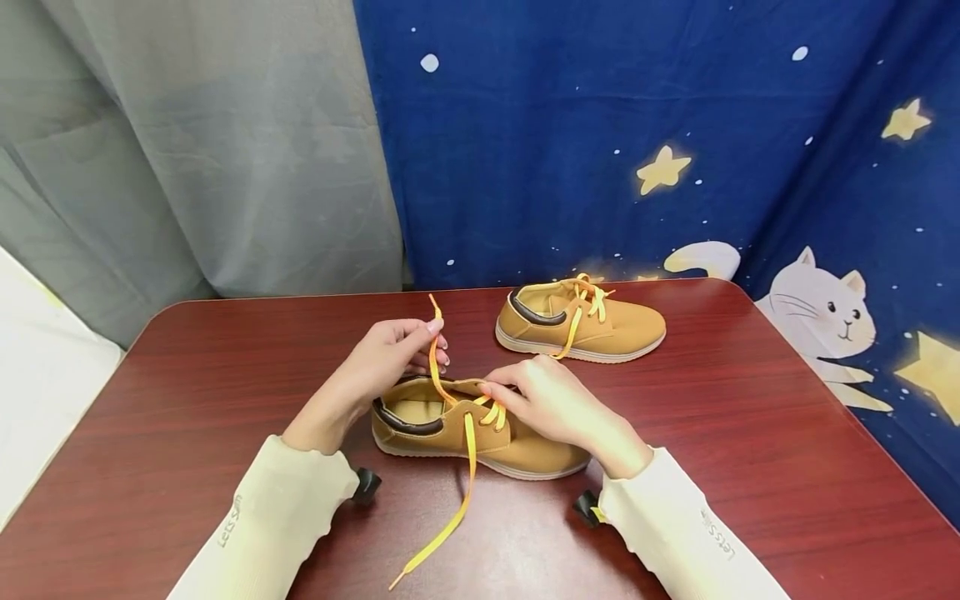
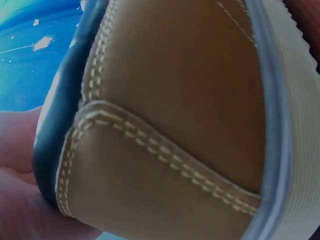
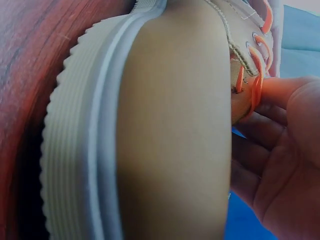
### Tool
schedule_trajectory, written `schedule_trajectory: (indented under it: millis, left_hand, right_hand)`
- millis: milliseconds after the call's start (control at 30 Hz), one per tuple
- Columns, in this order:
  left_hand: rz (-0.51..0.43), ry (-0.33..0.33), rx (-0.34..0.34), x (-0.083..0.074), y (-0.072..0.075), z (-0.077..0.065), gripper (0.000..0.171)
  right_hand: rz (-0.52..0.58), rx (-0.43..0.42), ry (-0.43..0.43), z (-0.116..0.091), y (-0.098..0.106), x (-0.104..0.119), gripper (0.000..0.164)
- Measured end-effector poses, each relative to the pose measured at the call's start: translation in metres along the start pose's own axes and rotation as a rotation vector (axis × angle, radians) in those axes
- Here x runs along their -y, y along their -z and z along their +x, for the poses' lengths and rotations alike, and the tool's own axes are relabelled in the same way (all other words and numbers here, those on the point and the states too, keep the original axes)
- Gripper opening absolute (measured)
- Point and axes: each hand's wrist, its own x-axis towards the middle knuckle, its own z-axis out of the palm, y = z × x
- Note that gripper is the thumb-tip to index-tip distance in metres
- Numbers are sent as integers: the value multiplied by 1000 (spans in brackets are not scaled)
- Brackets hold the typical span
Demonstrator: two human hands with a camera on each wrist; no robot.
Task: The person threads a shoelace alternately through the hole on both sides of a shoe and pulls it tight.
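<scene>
A tan lace-up shoe (image 1: 540,450) stands on the table with its toe to the right. My left hand (image 1: 382,354), above the heel opening, pinches one end of its yellow shoelace (image 1: 434,367) between thumb and forefinger, and the lace runs up from the shoe. My right hand (image 1: 555,400) grips the shoe's upper beside the crossed laces, thumb near the eyelets, fingers on the far side. The lace's other end hangs over the near side onto the table. In the left wrist view the heel (image 2: 150,165) hides most of the hand; the right wrist view shows the toe (image 3: 175,130) and fingers.
A matching tan shoe (image 1: 630,329), its lace loosely tied, stands behind at the table's back edge. The reddish-brown table (image 1: 225,375) ends against grey and blue curtains (image 1: 600,125). A white surface (image 1: 45,400) lies at the left.
</scene>
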Motion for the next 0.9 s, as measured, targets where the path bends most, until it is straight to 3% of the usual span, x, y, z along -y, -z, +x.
schedule_trajectory:
  millis: [233, 400, 533, 700, 900]
  left_hand:
    - [-150, -65, -49, -8, 1, -5, 35]
    - [-186, -106, -90, -13, 0, -9, 37]
    - [-191, -108, -80, -14, -5, -10, 43]
    - [-71, -133, -36, -13, -11, -13, 40]
    - [168, -141, 19, -12, -19, -20, 29]
  right_hand:
    - [-5, -59, -36, 0, -3, 1, 20]
    - [12, -141, -39, 0, -6, 2, 15]
    - [7, -178, -32, 0, -7, 3, 15]
    - [21, -176, -41, -1, -9, 2, 15]
    - [54, -164, -57, -3, -11, -1, 15]
